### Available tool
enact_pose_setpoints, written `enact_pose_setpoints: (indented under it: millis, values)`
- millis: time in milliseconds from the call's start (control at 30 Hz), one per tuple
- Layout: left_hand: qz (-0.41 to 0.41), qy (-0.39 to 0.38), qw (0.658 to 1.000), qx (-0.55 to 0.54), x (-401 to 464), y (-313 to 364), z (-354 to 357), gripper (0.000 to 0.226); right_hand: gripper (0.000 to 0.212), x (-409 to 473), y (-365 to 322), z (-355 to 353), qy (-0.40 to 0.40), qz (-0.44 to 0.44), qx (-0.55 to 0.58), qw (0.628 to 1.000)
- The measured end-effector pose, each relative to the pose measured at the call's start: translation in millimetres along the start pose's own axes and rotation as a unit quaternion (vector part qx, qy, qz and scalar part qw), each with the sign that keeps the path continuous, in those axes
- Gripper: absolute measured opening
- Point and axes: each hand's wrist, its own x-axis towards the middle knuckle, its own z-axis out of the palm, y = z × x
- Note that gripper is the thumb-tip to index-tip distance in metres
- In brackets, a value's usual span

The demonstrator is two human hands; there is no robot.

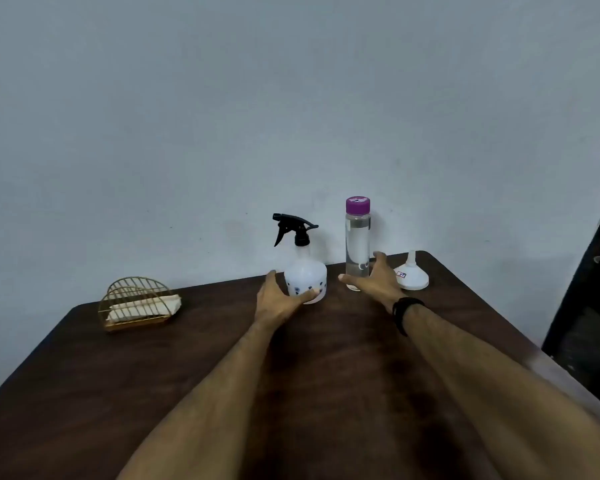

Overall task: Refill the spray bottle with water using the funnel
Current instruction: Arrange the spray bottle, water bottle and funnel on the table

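Note:
A white spray bottle with dark dots and a black trigger head stands upright near the far edge of the dark wooden table. My left hand curls around its base, thumb touching the front, fingers spread at its left side. To its right a tall clear water bottle with a purple cap stands upright. My right hand reaches around its lower part with fingers apart, not closed on it. A white funnel rests wide side down further right.
A gold wire holder with folded cloths sits at the table's left. A pale wall rises right behind the bottles. A dark piece of furniture stands off the table's right edge. A black band wraps my right wrist.

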Motion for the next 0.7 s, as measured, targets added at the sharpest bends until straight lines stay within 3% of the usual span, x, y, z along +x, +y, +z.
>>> enact_pose_setpoints:
  millis: [67, 167, 267, 467, 700]
  values:
    - [0.024, 0.008, 0.999, -0.021, 4, 4, 4, 0.123, 0.107, 2, -3, 0, -0.007, -0.037, -0.003, 0.999]
    - [0.047, 0.004, 0.999, -0.012, 22, 3, 16, 0.129, 0.078, 23, 10, 7, 0.002, -0.059, -0.035, 0.998]
    - [0.070, 0.002, 0.997, 0.014, 29, 1, 23, 0.127, 0.064, 28, 17, 12, 0.016, -0.058, -0.025, 0.998]
    - [0.085, 0.044, 0.995, 0.033, 7, -8, 28, 0.099, 0.064, 10, 18, 18, 0.047, -0.056, -0.028, 0.997]
    - [0.089, 0.067, 0.993, 0.047, -56, -26, -10, 0.089, 0.064, -47, 16, 19, 0.038, -0.047, -0.020, 0.998]
